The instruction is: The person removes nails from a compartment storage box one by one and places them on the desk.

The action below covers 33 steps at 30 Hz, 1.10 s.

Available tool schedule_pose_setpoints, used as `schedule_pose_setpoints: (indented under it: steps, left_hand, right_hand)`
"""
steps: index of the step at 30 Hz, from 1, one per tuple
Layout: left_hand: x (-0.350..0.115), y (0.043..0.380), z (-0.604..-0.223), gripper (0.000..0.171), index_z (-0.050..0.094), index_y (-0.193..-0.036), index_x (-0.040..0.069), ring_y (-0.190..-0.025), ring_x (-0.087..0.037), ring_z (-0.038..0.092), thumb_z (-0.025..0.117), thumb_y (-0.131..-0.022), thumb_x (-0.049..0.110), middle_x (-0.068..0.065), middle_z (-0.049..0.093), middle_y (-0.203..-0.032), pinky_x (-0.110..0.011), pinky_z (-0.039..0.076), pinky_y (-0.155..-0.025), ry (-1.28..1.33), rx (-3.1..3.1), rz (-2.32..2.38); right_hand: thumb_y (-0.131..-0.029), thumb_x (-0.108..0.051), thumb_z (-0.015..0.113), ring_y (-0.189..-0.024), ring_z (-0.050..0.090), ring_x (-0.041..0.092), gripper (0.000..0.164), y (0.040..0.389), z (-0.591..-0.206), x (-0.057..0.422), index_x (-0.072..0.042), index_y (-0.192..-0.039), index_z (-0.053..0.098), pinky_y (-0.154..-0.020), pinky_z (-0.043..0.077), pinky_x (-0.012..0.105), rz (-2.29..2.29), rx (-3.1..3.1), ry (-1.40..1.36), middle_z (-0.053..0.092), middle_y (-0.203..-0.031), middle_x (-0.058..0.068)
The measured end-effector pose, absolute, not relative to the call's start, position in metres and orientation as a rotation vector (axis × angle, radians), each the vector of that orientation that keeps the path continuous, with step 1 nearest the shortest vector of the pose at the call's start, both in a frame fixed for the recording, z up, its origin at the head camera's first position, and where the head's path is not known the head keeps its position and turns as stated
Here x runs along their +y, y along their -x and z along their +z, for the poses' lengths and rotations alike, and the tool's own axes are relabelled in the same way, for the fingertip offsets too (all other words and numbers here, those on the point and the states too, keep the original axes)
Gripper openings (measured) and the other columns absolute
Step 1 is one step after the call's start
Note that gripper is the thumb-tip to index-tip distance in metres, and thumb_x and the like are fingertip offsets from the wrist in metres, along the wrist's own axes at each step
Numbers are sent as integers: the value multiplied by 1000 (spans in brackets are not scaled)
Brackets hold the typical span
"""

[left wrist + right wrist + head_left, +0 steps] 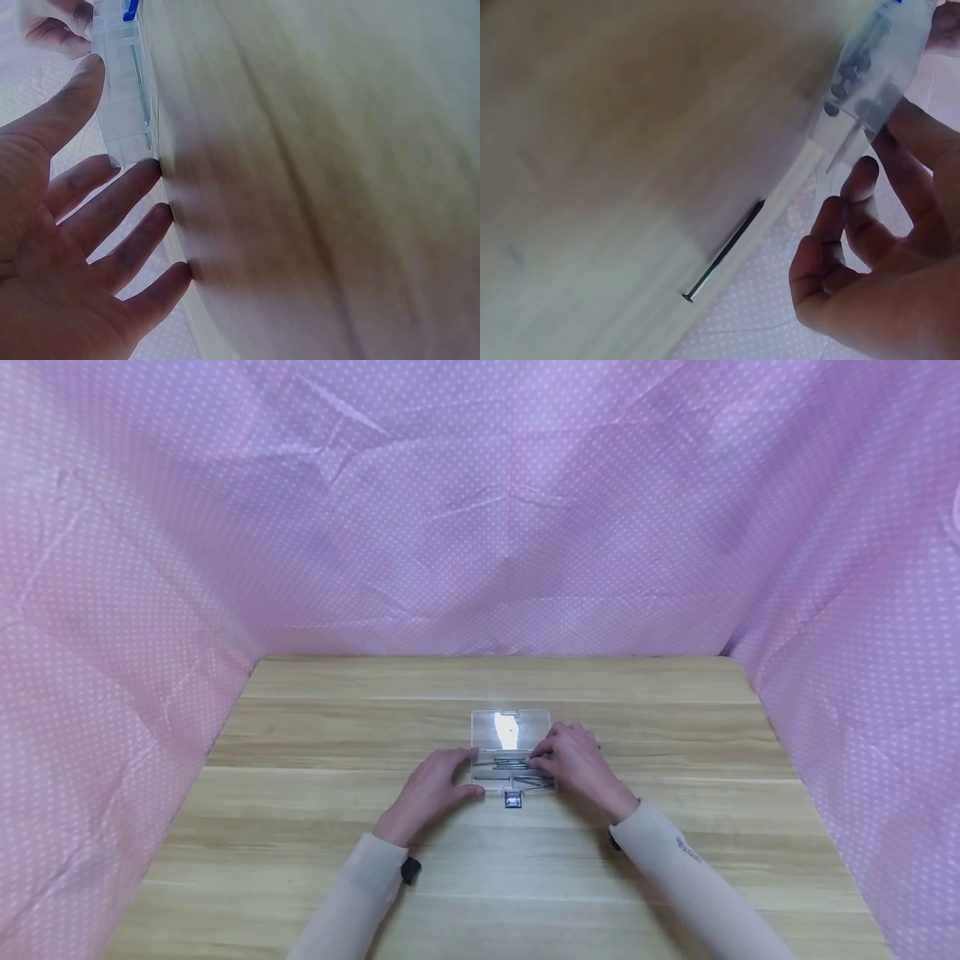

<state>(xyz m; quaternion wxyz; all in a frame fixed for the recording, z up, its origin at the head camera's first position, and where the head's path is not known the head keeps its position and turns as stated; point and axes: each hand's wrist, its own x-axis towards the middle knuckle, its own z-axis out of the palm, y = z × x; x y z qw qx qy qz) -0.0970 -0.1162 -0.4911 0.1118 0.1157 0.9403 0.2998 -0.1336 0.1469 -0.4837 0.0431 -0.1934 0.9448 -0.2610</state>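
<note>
— Pale sleeves [352, 893] come nearest us, reaching up from the bottom edge of the head view. What do we make of the progress?

— We judge the work to be partway. Several nails [510, 763] lie in the clear plastic box [124, 112], which sits on the tabletop [360, 718] between the two hands. Its lid [483, 731] is laid back behind it, and the clasp [513, 799] sticks out in front, unfastened.

— So what seems left?

— One loose nail [726, 250] lies on the tabletop beside the right hand, outside the box, and the lid is not yet closed.

— And how do we read the pose?

— Both forearms slant inward to the box. We see the left hand [431, 789] with thumb and fingers spread well apart, fairly straight, their tips touching the box's left end; we take that as steadying it.

— What about the right hand [577, 764]?

— It bends over the right end of the box, thumb and forefinger near each other by the nails, the other fingers curled in. We cannot tell whether those fingertips pinch a nail.
</note>
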Motion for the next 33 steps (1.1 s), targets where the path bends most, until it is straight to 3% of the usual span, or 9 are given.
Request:
schedule_pose_setpoints:
  steps: [14, 23, 33]
  left_hand:
    - [-117, 97, -491, 70, 60, -144, 10, -133, -31, 55, 86, -85, 36, -11, 62, -142, -50, 43, -115, -339, 2754, 912]
    - [-117, 95, -492, 70, 60, -144, 9, -133, -32, 55, 86, -85, 36, -12, 62, -143, -50, 43, -115, -346, 2760, 906]
    - [-118, 95, -493, 70, 59, -145, 10, -133, -30, 55, 86, -85, 36, -10, 62, -143, -48, 43, -115, -364, 2762, 909]
  right_hand:
    - [-84, -22, 87, -80, 52, 13, 8, 151, -480, 151, -18, -90, 84, -74, 44, 33, -713, 2756, 698, 64, -84, -8]
    - [-84, -21, 87, -77, 52, 12, 7, 156, -481, 153, -18, -90, 84, -70, 44, 31, -657, 2731, 795, 63, -82, -10]
    - [-87, -22, 84, -80, 50, 13, 7, 156, -480, 153, -18, -92, 83, -74, 43, 32, -587, 2732, 862, 61, -85, -8]
